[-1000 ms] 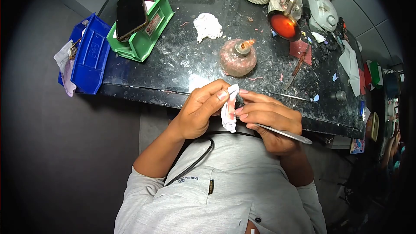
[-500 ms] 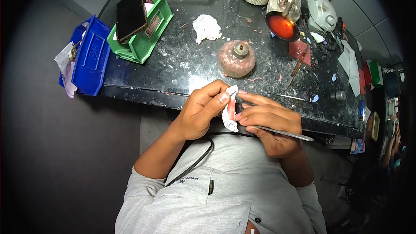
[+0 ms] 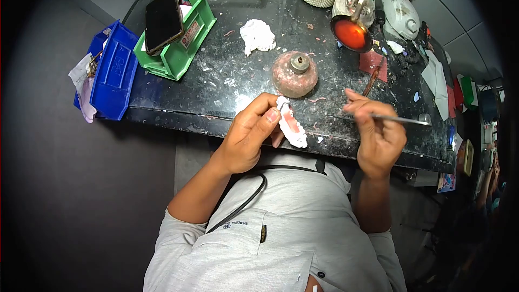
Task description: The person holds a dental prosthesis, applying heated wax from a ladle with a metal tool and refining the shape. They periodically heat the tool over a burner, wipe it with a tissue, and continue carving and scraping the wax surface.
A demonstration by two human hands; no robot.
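From the head camera, the left hand [image 3: 250, 138] held a white and pink dental cast [image 3: 291, 126] at the near edge of the dark worktop [image 3: 227, 75], fingers and thumb closed on its upper end. The right hand [image 3: 377, 135], at three o'clock from the cast and well apart from it, was closed in a pinch on a thin metal tool [image 3: 400, 119] whose free end pointed toward three o'clock. A round pink burner [image 3: 294, 73] stood at twelve o'clock from the cast, near it. A crumpled white tissue [image 3: 257, 35] lay beyond the burner at eleven o'clock. A green bin [image 3: 178, 43] with a black phone [image 3: 162, 18] resting on top stood at ten o'clock, and a blue bin [image 3: 112, 70] sat just beside it.
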